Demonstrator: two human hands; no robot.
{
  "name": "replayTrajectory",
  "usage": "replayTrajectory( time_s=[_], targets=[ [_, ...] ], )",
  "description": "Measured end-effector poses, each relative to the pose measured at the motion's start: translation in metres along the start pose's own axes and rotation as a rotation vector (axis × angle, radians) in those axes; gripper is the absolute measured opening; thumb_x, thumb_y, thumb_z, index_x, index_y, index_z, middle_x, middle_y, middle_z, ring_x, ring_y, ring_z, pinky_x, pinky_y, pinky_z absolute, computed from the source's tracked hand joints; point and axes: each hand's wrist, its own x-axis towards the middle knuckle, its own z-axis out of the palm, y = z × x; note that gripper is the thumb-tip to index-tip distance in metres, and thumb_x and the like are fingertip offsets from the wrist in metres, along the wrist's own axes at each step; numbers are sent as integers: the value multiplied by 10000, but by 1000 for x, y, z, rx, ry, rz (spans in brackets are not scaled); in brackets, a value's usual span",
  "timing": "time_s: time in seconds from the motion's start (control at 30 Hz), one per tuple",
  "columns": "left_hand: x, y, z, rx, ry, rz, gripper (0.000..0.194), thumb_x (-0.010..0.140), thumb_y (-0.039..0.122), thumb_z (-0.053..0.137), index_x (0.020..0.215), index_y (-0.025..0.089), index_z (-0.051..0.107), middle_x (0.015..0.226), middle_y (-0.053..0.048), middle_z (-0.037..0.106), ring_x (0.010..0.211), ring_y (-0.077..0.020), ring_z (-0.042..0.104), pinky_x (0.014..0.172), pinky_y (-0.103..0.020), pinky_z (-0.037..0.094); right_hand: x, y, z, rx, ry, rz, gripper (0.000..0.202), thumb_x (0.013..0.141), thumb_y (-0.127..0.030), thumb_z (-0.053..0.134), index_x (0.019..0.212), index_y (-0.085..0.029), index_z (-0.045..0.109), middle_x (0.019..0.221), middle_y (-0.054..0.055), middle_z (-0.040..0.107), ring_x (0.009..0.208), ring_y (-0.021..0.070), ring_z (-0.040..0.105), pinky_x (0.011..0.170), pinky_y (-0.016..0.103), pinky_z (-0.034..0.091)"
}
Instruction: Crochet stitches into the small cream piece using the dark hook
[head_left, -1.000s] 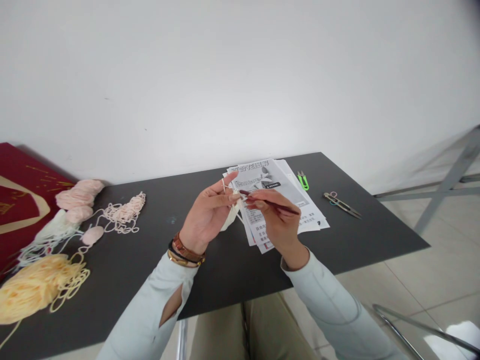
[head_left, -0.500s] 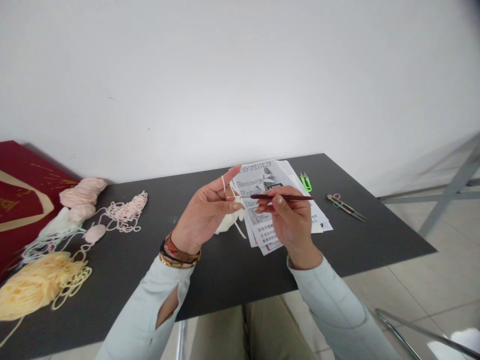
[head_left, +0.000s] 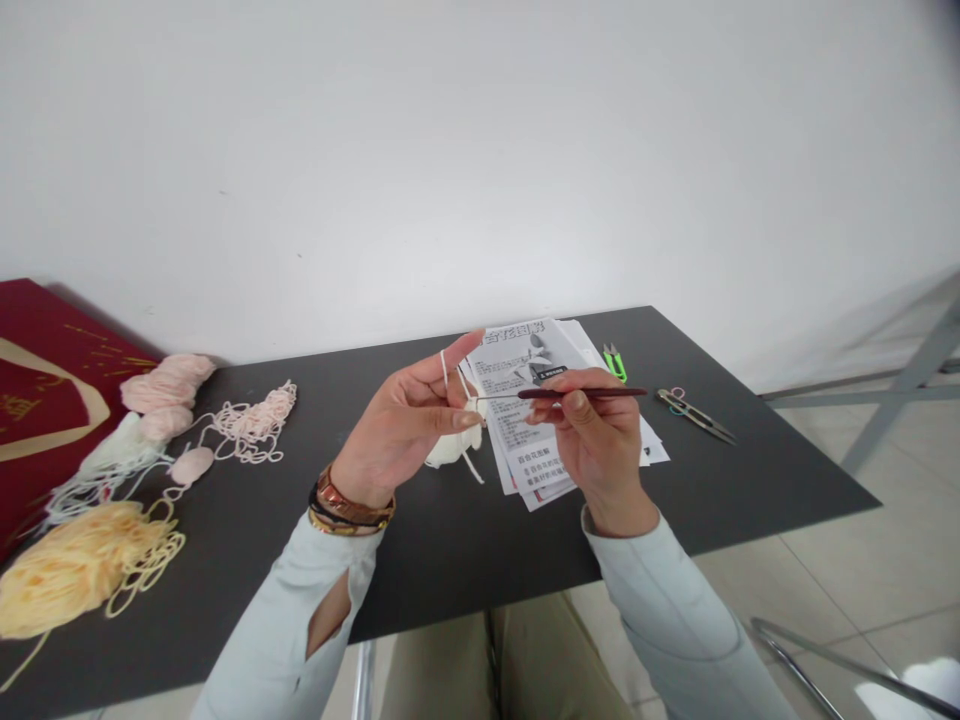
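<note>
My left hand [head_left: 409, 420] is raised over the table, pinching white yarn [head_left: 472, 408] between thumb and fingers. A strand loops around its raised index finger, and a loose tail hangs below the thumb. Facing it, my right hand [head_left: 600, 440] grips a crochet hook [head_left: 592, 393] by its dark red handle, much like a pen. The thin metal shaft points left and reaches the yarn at my left fingertips. Whether the hook's tip sits inside a loop is too small to tell. A white yarn ball [head_left: 448, 450] shows partly behind my left hand.
Printed sheets [head_left: 510, 440] lie stacked under my hands on the dark table [head_left: 300, 540]. Green thread snips [head_left: 614, 362] and metal snips [head_left: 696, 415] lie to the right. Pink yarn [head_left: 166, 388], yellow yarn [head_left: 82, 570] and a red bag [head_left: 45, 400] are at left.
My right hand has drawn the crochet hook to the right, so more of its metal shaft shows. My left hand has shifted slightly left, still pinching the yarn.
</note>
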Motion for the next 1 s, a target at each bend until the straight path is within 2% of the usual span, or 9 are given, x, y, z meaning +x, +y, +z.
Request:
replayTrajectory(
  time_s=[0.33,0.5,0.83,1.0],
  targets=[
    [-2,1,-3,82,27,-6,696,641,15,798,1291,214,644,658,23,617,628,-114,529,604,-245,401,4,-7,-6,-110,-48,-30,132,766,-349,789,788,-229,742,737,4,708,570,133,694,521,255,616],
    [-3,1,-4,101,2,-4,702,649,11,791,1302,214,634,660,23,613,637,-113,530,610,-245,398,5,-8,-8,-87,-94,-49,69,806,-304,757,809,-237,745,782,4,703,588,134,711,543,254,625],
    [-5,3,-3,125,-62,-59,660,667,49,792,1283,241,651,676,23,568,681,-113,535,648,-239,431,6,-10,-5,-54,-39,18,167,760,-362,794,762,-213,719,728,-11,693,530,128,698,498,236,617],
    [-6,3,-2,114,-71,-85,657,635,49,806,1254,223,672,629,31,543,636,-106,514,604,-228,413,6,-11,-4,-21,-61,42,152,758,-348,796,761,-215,723,723,-23,687,527,126,699,509,242,624]
  ],
)
